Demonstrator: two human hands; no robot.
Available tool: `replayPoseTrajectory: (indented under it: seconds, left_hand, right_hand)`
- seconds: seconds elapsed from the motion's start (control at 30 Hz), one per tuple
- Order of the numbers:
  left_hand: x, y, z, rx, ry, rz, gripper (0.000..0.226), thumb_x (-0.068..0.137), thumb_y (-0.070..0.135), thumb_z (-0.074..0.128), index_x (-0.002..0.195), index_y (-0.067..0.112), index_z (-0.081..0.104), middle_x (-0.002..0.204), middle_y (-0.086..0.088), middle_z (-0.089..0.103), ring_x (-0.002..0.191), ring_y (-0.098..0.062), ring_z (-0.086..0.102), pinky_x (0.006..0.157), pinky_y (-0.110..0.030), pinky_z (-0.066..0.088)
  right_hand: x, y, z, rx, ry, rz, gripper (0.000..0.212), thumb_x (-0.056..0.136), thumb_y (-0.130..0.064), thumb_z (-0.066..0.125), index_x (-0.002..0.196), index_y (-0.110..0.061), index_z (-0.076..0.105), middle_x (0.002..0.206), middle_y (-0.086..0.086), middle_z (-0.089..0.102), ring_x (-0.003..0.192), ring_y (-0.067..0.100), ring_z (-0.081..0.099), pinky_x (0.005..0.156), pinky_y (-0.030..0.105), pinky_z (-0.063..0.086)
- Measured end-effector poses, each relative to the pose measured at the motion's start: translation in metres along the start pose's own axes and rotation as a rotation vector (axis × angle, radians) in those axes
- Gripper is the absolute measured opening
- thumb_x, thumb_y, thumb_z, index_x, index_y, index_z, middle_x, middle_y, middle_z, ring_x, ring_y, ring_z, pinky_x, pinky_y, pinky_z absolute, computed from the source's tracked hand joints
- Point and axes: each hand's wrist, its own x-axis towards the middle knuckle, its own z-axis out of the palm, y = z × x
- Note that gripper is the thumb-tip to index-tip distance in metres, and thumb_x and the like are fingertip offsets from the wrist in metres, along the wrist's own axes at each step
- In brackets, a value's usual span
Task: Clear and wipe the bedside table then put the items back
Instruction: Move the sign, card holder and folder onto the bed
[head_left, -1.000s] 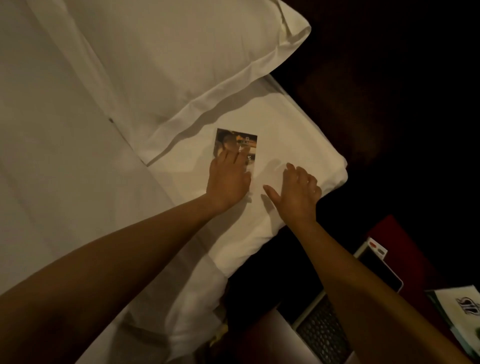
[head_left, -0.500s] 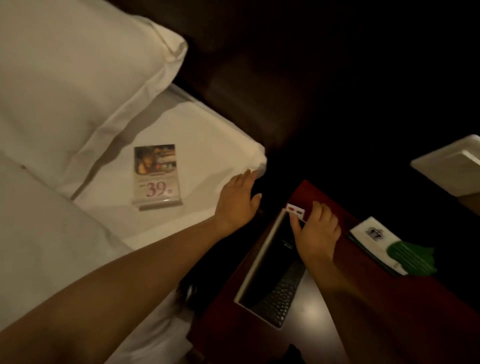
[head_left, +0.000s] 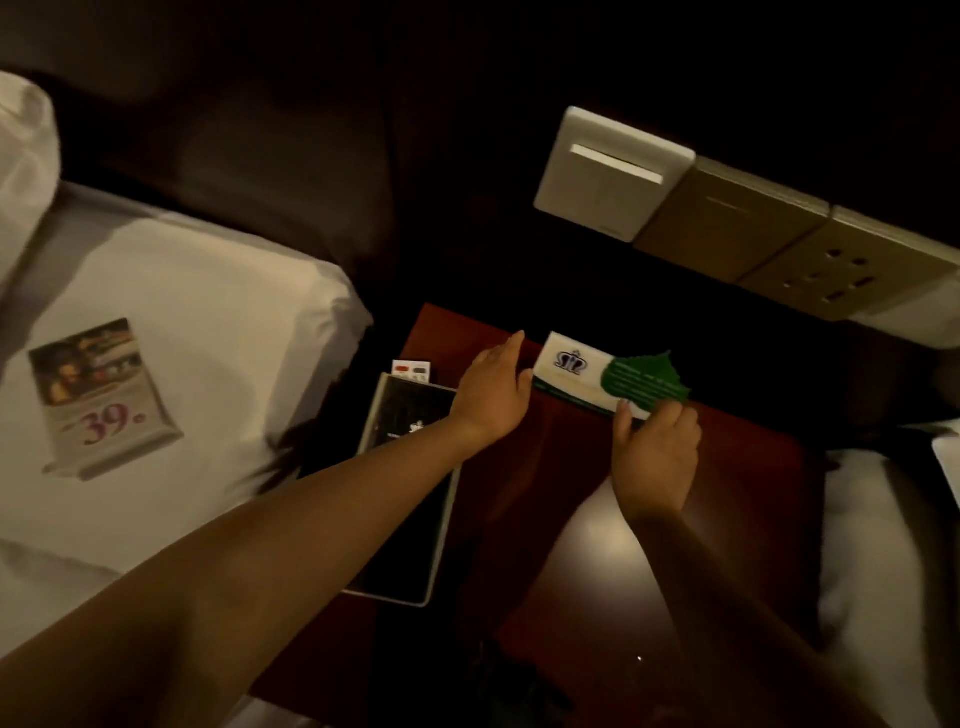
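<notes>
Dim room, dark red table (head_left: 753, 493) wedged between two beds. The person's got both hands on a white card (head_left: 569, 364) with a crest printed on it and a green leaf (head_left: 647, 382) shape lying over its right half. It sits at the back of the table, right under the wall switches (head_left: 613, 171).

Right hand (head_left: 657, 460) is pinching the card's near right corner – thumb on top, other fingers curled beneath. Left hand (head_left: 493, 400) is open, fingers straight, the thumb side against the card's left end. Can't tell if the card is lifted or flat on the wood.

Left side of the table has a black tray (head_left: 402, 410) with a pale frame, and the left forearm crosses over it. A small tag (head_left: 412, 370) with a red and a green mark pokes out just behind the tray.

Over on the left bed (head_left: 218, 322) there's a little promo sign (head_left: 98, 400) reading "39", lying on the white sheet – well apart from both hands
</notes>
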Motion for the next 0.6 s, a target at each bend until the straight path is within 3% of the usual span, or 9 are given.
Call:
replayPoseTrajectory:
  seconds: [0.13,0.23,0.37,0.47,0.6]
  left_hand:
    - [0.013,0.017,0.018,-0.137,-0.037,-0.064,0.054,0.097,0.013,0.04,0.147,0.012,0.018,0.144,-0.016,0.042,0.127,-0.034,0.045,0.094,-0.036,0.043]
    - [0.015,0.022,0.025,-0.226,-0.053,-0.07,0.048,0.096,0.006,0.038,0.143,0.011,0.027,0.14,-0.015,0.047,0.124,-0.03,0.048,0.091,-0.032,0.044]
    - [0.012,0.022,0.03,-0.305,-0.021,-0.109,0.051,0.093,-0.001,0.037,0.141,0.016,0.033,0.137,-0.016,0.046,0.123,-0.029,0.049,0.102,-0.041,0.046]
    - [0.004,0.023,0.032,-0.345,0.07,-0.192,0.055,0.089,-0.003,0.035,0.139,0.018,0.036,0.13,-0.016,0.042,0.108,-0.021,0.048,0.094,-0.029,0.043]
    - [-0.012,0.025,0.022,-0.397,0.22,-0.247,0.057,0.087,-0.004,0.037,0.139,0.016,0.036,0.126,-0.016,0.039,0.108,-0.025,0.05,0.089,-0.022,0.039]
  right_hand:
    - [0.012,0.021,0.001,0.345,-0.036,0.267,0.045,0.09,-0.028,0.056,0.117,0.006,0.042,0.122,0.024,0.048,0.113,0.038,0.049,0.09,0.044,0.044]
    - [0.022,0.025,0.005,0.56,-0.115,0.238,0.047,0.089,-0.02,0.057,0.128,-0.001,0.04,0.128,0.018,0.053,0.117,0.03,0.052,0.095,0.038,0.046]
    - [0.023,0.023,0.009,0.661,-0.122,0.229,0.047,0.086,-0.011,0.059,0.128,-0.004,0.041,0.116,0.016,0.059,0.097,0.02,0.056,0.064,0.01,0.039]
    - [0.017,0.014,0.011,0.719,-0.098,0.248,0.044,0.085,-0.007,0.057,0.125,0.004,0.042,0.12,0.024,0.054,0.104,0.033,0.056,0.073,0.022,0.04]
    - [0.008,-0.007,0.005,0.719,-0.084,0.177,0.044,0.087,-0.003,0.053,0.126,0.011,0.04,0.122,0.027,0.049,0.089,0.023,0.048,0.062,0.015,0.03]
